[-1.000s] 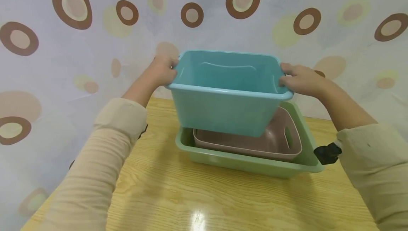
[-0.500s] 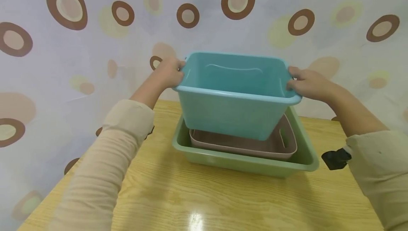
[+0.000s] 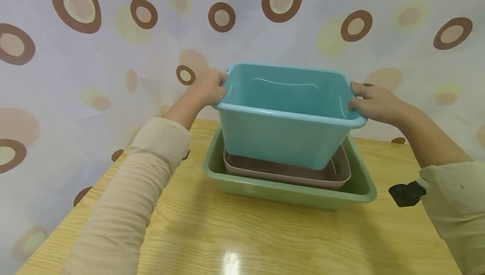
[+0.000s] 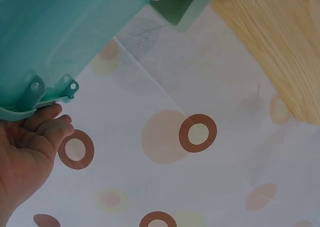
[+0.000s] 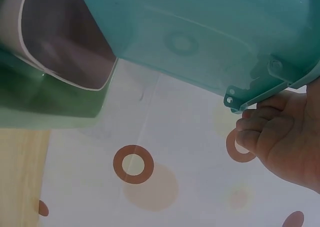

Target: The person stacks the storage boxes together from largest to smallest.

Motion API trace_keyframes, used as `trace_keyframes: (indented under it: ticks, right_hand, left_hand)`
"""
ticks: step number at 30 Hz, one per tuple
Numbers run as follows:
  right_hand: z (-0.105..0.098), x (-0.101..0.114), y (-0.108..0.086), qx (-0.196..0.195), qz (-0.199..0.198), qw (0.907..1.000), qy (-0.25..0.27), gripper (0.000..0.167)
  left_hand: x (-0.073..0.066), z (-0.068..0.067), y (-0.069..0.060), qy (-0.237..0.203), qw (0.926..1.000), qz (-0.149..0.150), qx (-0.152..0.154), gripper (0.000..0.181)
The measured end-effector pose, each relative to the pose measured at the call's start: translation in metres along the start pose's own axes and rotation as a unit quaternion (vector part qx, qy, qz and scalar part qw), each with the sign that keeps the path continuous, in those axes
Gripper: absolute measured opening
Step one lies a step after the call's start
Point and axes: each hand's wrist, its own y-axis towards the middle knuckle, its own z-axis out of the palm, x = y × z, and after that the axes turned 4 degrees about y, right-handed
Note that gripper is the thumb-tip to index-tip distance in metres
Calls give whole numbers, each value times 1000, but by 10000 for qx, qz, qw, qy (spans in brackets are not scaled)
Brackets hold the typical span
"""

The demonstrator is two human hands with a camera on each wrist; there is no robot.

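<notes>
A blue plastic storage bin (image 3: pixel 280 136) is held up by its two short ends, open side up and slightly lower on the right. My left hand (image 3: pixel 209 86) grips its left rim, fingers curled under the edge in the left wrist view. The right rim is gripped by my right hand (image 3: pixel 377 103), with fingers bent beneath the edge in the right wrist view. Below the bin, a brown-pink basket (image 3: pixel 288 177) with handle slots sits inside a larger green tub (image 3: pixel 280 193). The bin's front hides much of the basket; whether its base touches the basket I cannot tell.
The green tub stands on a wood-grain table (image 3: pixel 235 228). Behind it rises a wall covering (image 3: pixel 242 43) printed with brown and yellow circles. A black strap end (image 3: pixel 407 194) hangs by my right sleeve.
The blue bin, with both hands on it, has shifted right and slightly down over the basket, covering more of it. The view has turned slightly.
</notes>
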Motion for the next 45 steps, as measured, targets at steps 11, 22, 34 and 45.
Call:
trace_keyframes:
  ticks: [11, 22, 34, 45]
  right_hand:
    - [-1, -8, -4, 20, -37, 10000, 55, 68]
    - [-5, -12, -10, 79, 125, 9999, 21, 68]
    - [4, -21, -8, 16, 5, 10000, -33, 64]
    - [22, -28, -9, 157, -79, 9993, 318, 63]
  left_hand:
    - [-5, 3, 1, -8, 9997, 114, -198, 25]
    - [-12, 4, 1, 6, 9994, 265, -224, 29]
    - [-11, 16, 2, -56, 9997, 198, -110, 29]
    - [-5, 36, -5, -42, 9997, 157, -173, 26]
